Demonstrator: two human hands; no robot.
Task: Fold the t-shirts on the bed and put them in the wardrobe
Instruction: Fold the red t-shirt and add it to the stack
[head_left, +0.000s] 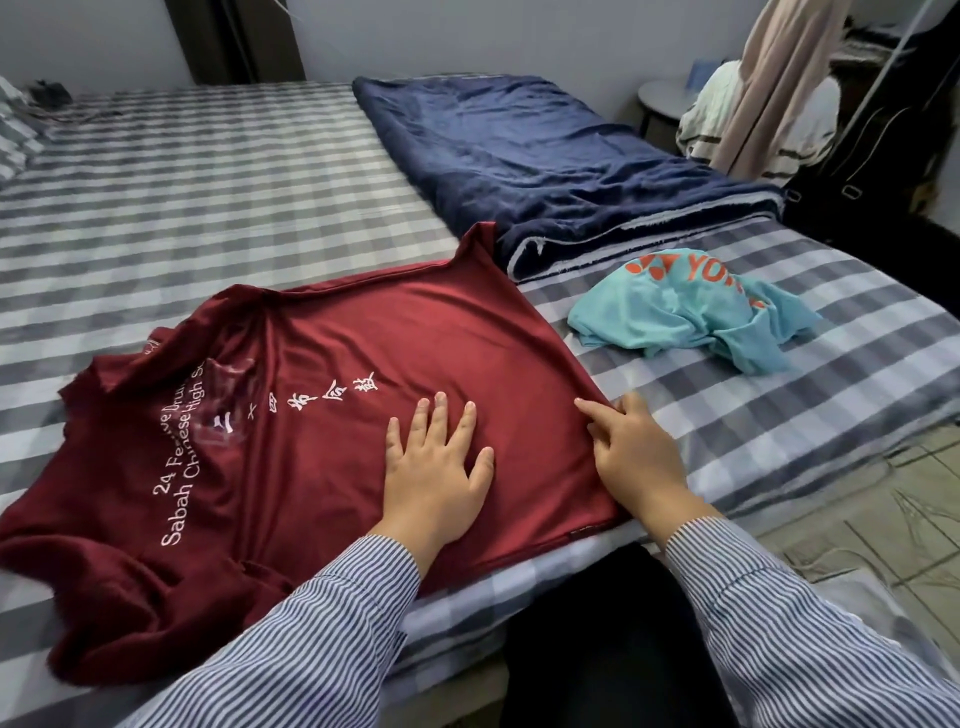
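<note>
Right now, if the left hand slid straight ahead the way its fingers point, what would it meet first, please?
The left hand lies flat on the red t-shirt; sliding onward, it would probably cross the white characters first.

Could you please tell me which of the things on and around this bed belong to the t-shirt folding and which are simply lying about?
Part of the job:
- red t-shirt, spread flat, under the left hand, right hand at its edge
- crumpled turquoise t-shirt

Lying about:
- folded navy blanket
- pillow
- round side table
</note>
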